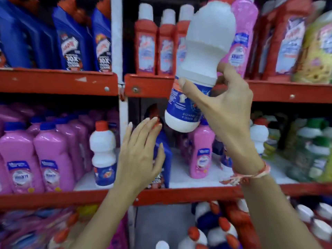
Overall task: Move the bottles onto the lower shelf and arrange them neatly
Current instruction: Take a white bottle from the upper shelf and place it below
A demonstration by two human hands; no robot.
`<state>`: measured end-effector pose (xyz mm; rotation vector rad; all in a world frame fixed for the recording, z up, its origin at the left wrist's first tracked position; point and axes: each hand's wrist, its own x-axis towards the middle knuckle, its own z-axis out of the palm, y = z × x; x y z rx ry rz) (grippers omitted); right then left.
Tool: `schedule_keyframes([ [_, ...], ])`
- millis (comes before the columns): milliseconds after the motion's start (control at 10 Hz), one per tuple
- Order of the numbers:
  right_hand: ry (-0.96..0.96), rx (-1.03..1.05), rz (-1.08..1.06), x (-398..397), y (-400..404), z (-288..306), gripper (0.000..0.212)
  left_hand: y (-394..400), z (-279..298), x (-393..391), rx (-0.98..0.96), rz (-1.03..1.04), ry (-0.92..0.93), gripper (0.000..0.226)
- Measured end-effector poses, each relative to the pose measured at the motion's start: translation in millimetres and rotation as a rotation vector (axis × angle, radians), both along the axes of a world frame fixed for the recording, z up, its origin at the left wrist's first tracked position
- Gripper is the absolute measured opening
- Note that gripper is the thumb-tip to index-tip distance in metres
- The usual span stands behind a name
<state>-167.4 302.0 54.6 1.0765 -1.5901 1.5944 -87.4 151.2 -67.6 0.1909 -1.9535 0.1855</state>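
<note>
My right hand (224, 105) grips a white bottle with a blue label (203, 56), held tilted in front of the red shelf edge, its base up and its neck end pointing down. My left hand (140, 153), fingers spread, rests against a blue bottle with a red cap (164, 159) standing on the middle shelf (188, 193). Another white bottle with a red cap (103, 155) stands upright on that shelf, left of the white post. A pink bottle (202, 155) stands just below the held bottle.
Pink bottles (48, 159) fill the middle shelf at the left. Blue bottles (71, 38) and red bottles (145, 45) line the upper shelf. Green and yellow bottles (314, 150) crowd the right. Several red-capped bottles (215, 230) lie on the bottom level.
</note>
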Motion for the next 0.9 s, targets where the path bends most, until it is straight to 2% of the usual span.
schedule_keyframes([
  [200,-0.066,0.024,0.011,-64,56,-50,0.051,53,-23,-55,0.081,-0.096,-0.07,0.042],
  [300,-0.079,0.1,-0.067,-90,78,-74,0.058,69,-44,-76,0.089,-0.105,-0.138,0.043],
  [500,-0.151,0.191,-0.092,-150,110,-119,0.055,91,-100,-116,0.111,-0.078,-0.31,0.044],
  [600,-0.163,0.208,-0.124,-180,118,-136,0.061,98,-121,-128,0.137,-0.054,-0.354,0.039],
  [800,-0.196,0.303,-0.181,-237,127,-165,0.074,108,-139,-136,0.152,-0.006,-0.349,0.032],
  [900,-0.236,0.312,-0.176,-252,131,-176,0.068,110,-142,-134,0.171,-0.005,-0.323,0.032],
])
